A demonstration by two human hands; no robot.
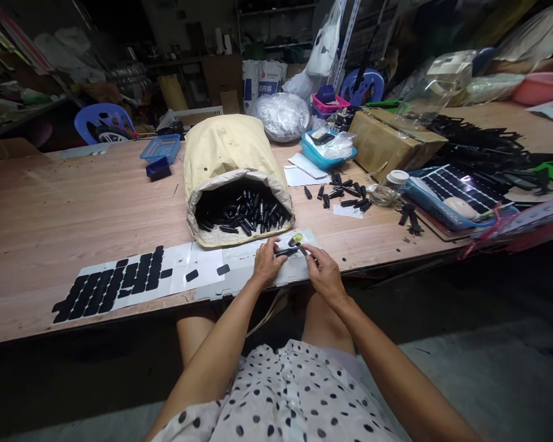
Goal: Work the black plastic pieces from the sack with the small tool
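At the table's front edge, my left hand (268, 263) is closed on a slim black plastic piece (286, 252) that points to the right. My right hand (323, 271) pinches a small dark thin piece (302, 248) close to its tip; its kind is too small to tell. Between the hands lies a small yellow-green object (297, 238) on a pale sheet. Just behind my hands, a cream sack (233, 147) lies on its side, its mouth facing me and full of black plastic pieces (253, 215).
On the left, rows of flat black rounded patches (115, 285) lie on white sheets. Loose black pieces (345, 190) lie to the right, near a blue tray (442, 202), a cardboard box (387, 144) and a teal basket (325, 161). A blue basket (161, 148) stands behind left.
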